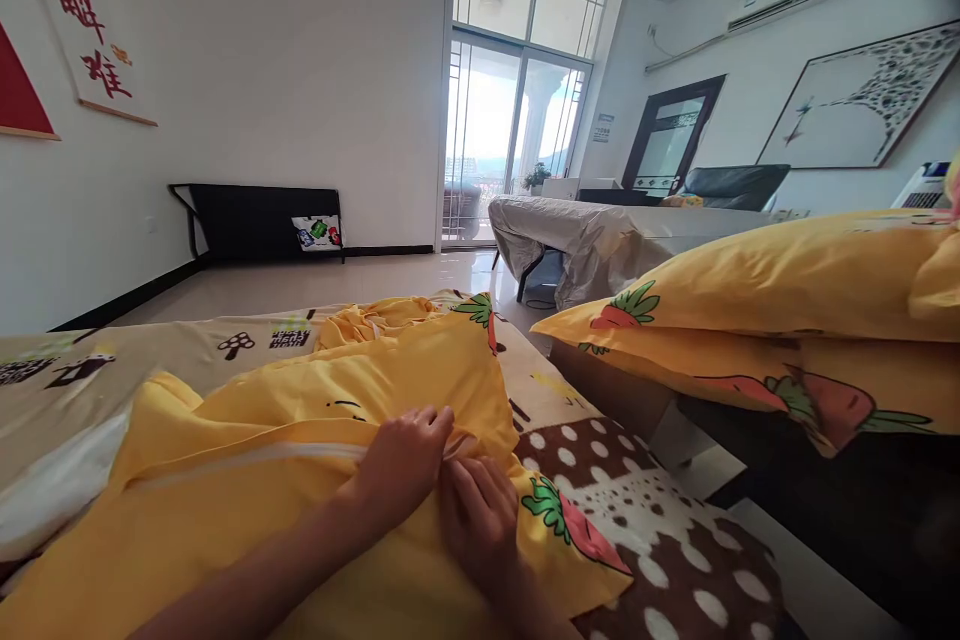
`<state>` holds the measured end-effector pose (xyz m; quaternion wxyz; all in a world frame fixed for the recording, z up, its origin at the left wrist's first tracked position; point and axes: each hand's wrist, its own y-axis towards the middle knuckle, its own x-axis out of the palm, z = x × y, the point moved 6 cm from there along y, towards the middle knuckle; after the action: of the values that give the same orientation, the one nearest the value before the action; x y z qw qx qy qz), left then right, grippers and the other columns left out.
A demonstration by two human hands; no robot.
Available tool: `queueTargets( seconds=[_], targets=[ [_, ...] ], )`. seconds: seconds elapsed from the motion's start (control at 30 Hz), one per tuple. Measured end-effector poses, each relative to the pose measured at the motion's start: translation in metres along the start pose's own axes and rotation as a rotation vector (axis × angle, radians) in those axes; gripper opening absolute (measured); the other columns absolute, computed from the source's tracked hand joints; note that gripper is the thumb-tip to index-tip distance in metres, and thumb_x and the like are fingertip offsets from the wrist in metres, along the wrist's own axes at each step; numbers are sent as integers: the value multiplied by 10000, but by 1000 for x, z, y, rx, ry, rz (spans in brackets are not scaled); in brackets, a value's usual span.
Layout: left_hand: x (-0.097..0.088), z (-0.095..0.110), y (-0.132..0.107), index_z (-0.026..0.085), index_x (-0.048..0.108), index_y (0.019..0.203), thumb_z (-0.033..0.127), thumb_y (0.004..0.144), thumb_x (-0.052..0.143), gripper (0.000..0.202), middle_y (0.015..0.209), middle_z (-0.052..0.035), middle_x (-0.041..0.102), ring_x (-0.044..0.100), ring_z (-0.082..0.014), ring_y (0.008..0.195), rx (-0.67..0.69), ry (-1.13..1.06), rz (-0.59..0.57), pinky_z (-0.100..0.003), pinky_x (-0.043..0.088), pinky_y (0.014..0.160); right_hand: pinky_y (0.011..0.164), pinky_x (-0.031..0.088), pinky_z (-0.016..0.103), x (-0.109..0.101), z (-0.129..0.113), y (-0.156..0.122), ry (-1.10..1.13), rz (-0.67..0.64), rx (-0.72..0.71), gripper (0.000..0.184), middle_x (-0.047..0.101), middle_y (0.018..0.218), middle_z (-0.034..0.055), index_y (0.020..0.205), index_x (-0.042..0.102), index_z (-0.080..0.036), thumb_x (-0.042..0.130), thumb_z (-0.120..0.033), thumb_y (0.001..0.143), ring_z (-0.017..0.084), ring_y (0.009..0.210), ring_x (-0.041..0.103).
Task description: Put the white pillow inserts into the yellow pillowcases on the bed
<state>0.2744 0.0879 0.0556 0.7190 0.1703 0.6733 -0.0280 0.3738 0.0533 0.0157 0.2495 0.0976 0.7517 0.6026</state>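
A yellow pillowcase (300,420) with carrot prints lies crumpled on the bed in front of me, a white pillow (52,490) showing at its left end. My left hand (401,465) rests on the fabric with fingers curled, pinching the cloth near the zipper seam. My right hand (480,515) sits just beside it, fingers bent down and gripping the same edge of the pillowcase. Both hands touch each other at the seam.
A beige patterned bedsheet (180,345) and a brown polka-dot blanket (675,560) lie under the pillowcase. Two yellow carrot-print pillows (787,320) are stacked at the right. A covered table (600,240) and glass balcony doors (510,130) stand farther back.
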Motion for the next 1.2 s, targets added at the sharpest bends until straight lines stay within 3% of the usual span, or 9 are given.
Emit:
queueTargets(
  seconds=[0.13,0.23,0.4,0.57,0.73,0.83,0.93,1.07,1.2],
  targets=[
    [12,-2,-2,187,488,869,187,939,319,183,761,-39,650,635,-196,687,-16,-53,27,-268,373,557,600,392,263,-2,7,0,9,16,86,115,593,668,21,838,579,-164,527,-62,838,137,625,531],
    [10,-3,-2,192,471,856,217,964,257,240,730,-40,653,648,-207,672,-29,-56,61,-272,365,540,552,358,235,-8,21,2,-21,42,235,164,538,609,-2,706,536,-177,510,-114,854,115,570,491],
    [4,2,-4,190,472,867,230,966,243,253,736,-51,663,664,-222,686,-40,-23,28,-275,401,548,491,289,221,-2,42,3,-122,-81,406,275,478,511,-36,545,444,-189,495,-175,815,88,476,436],
    [8,9,-6,171,487,912,179,948,231,258,764,-81,666,669,-243,681,-4,60,-74,-294,449,550,491,249,246,3,54,7,-316,-159,463,226,497,493,-28,535,469,-194,482,-184,760,101,453,438],
    [8,7,-2,166,506,944,216,960,269,242,843,-81,659,661,-245,733,120,78,-67,-320,482,585,542,266,278,1,55,16,-530,-299,410,168,555,549,19,553,480,-201,498,-143,709,146,532,517],
    [5,-16,-5,153,543,932,260,947,340,230,909,-100,650,641,-248,826,98,127,-72,-352,497,690,579,297,292,-1,64,26,-626,-428,380,147,585,566,44,573,507,-204,513,-138,705,169,574,554],
    [-1,-61,-14,156,579,917,297,927,374,249,963,-106,636,603,-248,928,0,137,-62,-369,474,795,607,324,306,-1,82,40,-707,-567,418,127,616,599,73,630,562,-198,510,-176,744,194,620,584],
    [-5,-117,-34,189,586,870,296,936,330,285,913,-60,628,599,-193,859,-92,60,-52,-284,457,718,678,359,342,17,97,57,-706,-706,384,137,646,714,113,733,608,-168,488,-202,791,230,707,604],
    [-11,-132,-46,191,592,848,206,910,348,252,857,-70,616,582,-196,811,-126,247,85,-265,427,635,751,376,319,51,91,59,-478,-707,182,155,637,940,108,917,575,-153,480,-166,795,222,871,577]
  ],
)
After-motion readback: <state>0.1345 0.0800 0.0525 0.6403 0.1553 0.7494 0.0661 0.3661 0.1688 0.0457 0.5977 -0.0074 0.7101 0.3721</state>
